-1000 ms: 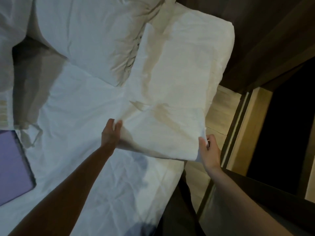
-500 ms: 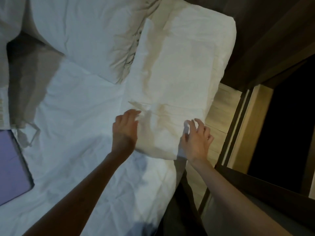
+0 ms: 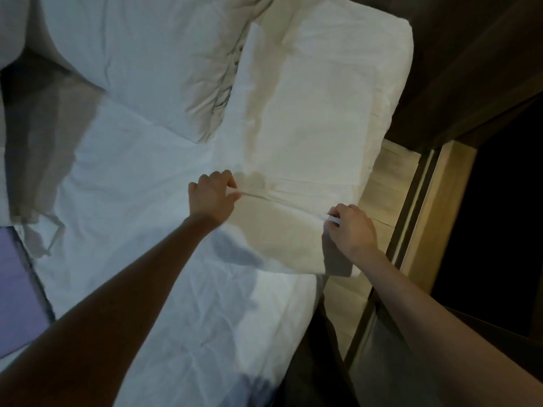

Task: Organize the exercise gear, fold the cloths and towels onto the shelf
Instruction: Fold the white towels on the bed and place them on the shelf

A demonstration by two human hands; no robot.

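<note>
**Head view: both hands pinch a crease in the white cloth on the bed**

Head camera looks down on a white cloth (image 3: 308,127) spread over the right side of a bed, running from the middle of the view out toward 1 o'clock. A raised crease crosses its near part. The left hand (image 3: 213,195) grips the crease's left end, fingers curled and thumb closed on the fabric. The right hand (image 3: 354,227) pinches the right end at the bed's edge, fingers bent round a small bunch of white cloth. Below the crease, a flap of the cloth hangs toward 5 o'clock, its lower edge lying on the wrinkled bed sheet (image 3: 147,186). A rumpled pillow (image 3: 147,60) sits at 11 o'clock, just beside the cloth's far end. A purple mat (image 3: 14,289) shows at the 8 o'clock edge. Pale wooden floor (image 3: 390,177) lies at 3 o'clock, beside a dark wooden frame (image 3: 470,69) toward 2 o'clock.
</note>
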